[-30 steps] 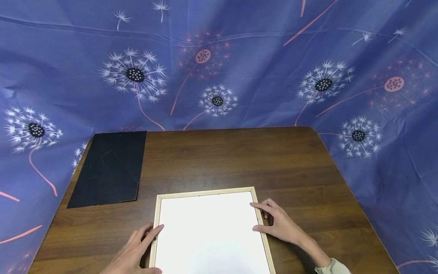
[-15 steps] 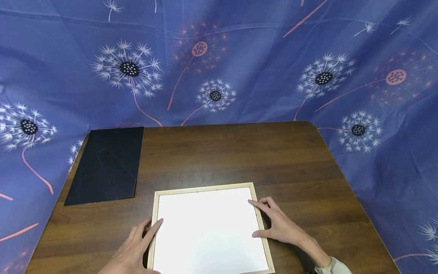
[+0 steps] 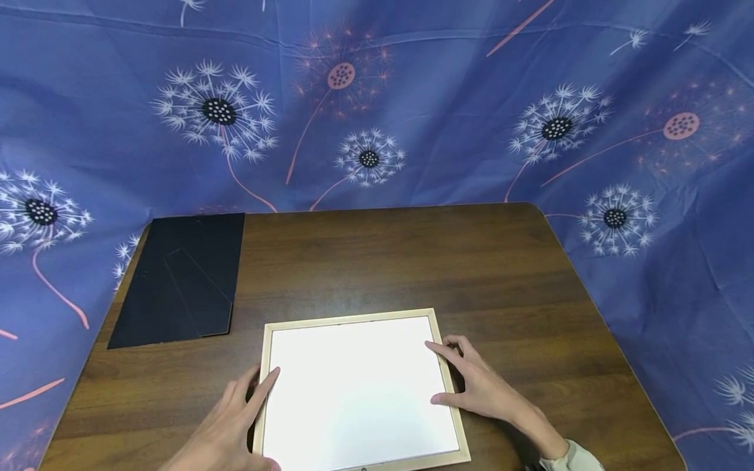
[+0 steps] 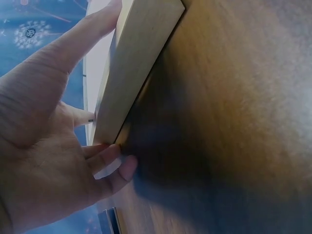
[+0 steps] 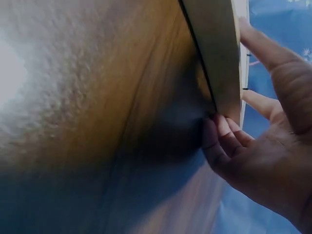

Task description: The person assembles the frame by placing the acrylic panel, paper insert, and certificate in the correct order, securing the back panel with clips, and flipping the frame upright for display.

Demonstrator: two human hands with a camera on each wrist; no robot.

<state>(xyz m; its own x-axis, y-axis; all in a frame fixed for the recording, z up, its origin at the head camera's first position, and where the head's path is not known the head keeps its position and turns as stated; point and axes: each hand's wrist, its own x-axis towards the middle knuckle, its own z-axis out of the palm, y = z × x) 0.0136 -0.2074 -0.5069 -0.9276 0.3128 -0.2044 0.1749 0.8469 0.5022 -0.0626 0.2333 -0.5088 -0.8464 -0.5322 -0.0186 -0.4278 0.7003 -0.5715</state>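
A picture frame (image 3: pixel 353 320) with a pale wooden rim and a bright white panel (image 3: pixel 353 392) inside lies on the table at the lower middle of the head view. My left hand (image 3: pixel 226 425) grips its left side: thumb and index finger lie over the rim onto the panel, and the other fingers curl at the outer lower edge. On the opposite side, my right hand (image 3: pixel 480 386) holds the rim in the same way. Both wrist views show the frame's plain wooden side (image 4: pixel 136 63) close over the table, with small dark tabs (image 5: pixel 246 89) along the inner edge.
A black backing board (image 3: pixel 182 281) with a stand outline lies at the table's far left. The brown wooden table (image 3: pixel 383 261) has rounded far corners. Behind and beside it hangs a blue cloth (image 3: pixel 448 131) printed with dandelions.
The head view has tilted down a little, so everything sits higher in it and the frame's near edge now shows. Both hands keep their places on the frame.
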